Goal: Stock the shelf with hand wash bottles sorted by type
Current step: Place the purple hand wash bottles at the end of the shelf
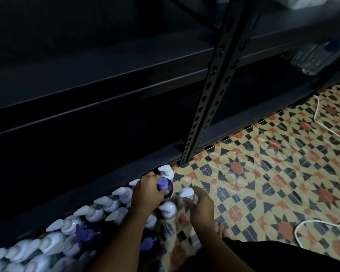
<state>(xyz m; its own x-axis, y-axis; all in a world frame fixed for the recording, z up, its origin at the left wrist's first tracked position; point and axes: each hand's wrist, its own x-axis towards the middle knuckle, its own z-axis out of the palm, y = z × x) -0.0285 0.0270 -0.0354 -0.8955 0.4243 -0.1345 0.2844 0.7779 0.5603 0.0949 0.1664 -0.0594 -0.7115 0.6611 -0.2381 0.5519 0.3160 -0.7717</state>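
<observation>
Where the dark shelf unit (pixel 98 79) meets the patterned floor (pixel 263 173), rows of white-pump bottles (pixel 98 213) stand along its base. Beside its upright post, the left hand (pixel 145 193) grips a purple bottle (pixel 166 186), the right hand (pixel 200 207) grips a clear white-pump bottle (pixel 185 195).

Crowded bottles (pixel 98 213) left; open floor (pixel 263 173) right
</observation>
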